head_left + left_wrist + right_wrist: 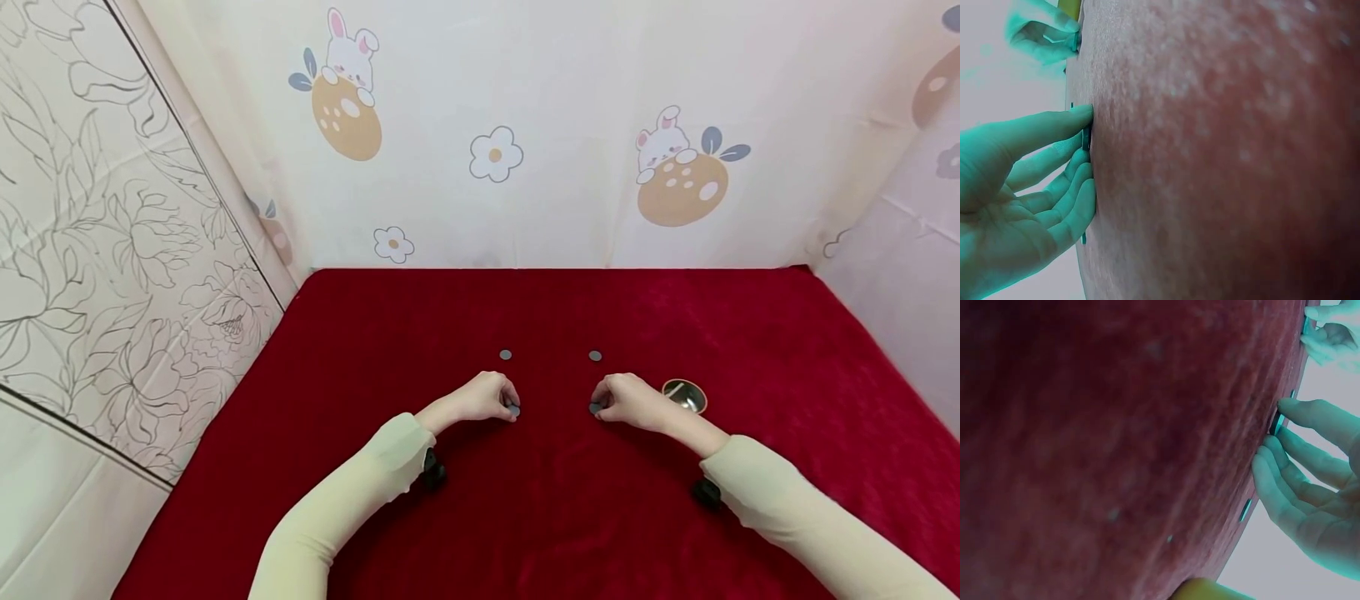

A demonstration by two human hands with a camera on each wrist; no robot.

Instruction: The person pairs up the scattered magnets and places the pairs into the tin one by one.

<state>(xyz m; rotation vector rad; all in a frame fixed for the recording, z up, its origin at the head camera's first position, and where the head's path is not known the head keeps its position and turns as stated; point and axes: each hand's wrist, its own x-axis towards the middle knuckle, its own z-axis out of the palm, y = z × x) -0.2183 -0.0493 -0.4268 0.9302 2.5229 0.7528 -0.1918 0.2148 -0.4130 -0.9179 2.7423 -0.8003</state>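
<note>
**Left hand (486, 397) and right hand (628, 401) in facing pinches low over a red cloth (551, 508)**

The left hand's grip is narrow: thumb and fingertips hold the left disc (513, 410), a small, flat, grey round. The right hand has a like pinch on the right disc (596, 408). Fingers cover part of each disc in the head view, and the wrist views show them nearly edge-on at the cloth; whether either is raised off it, I cannot tell.

Just beyond the left hand lies a far-left disc (506, 355); beyond the right hand, a far-right disc (596, 356). Both are in plain sight, though any marking is too small to read.

Beside the right wrist sits a shiny bowl (693, 401), its near-left edge partly hidden by that wrist. A pale streak inside could be an object or a reflection. At the bottom of the right wrist view, a yellow rounded shape (1207, 591) is cut off.

Pale sleeves (352, 483) run out of frame. Behind the cloth hangs a rabbit-and-flower backdrop (562, 75).
</note>
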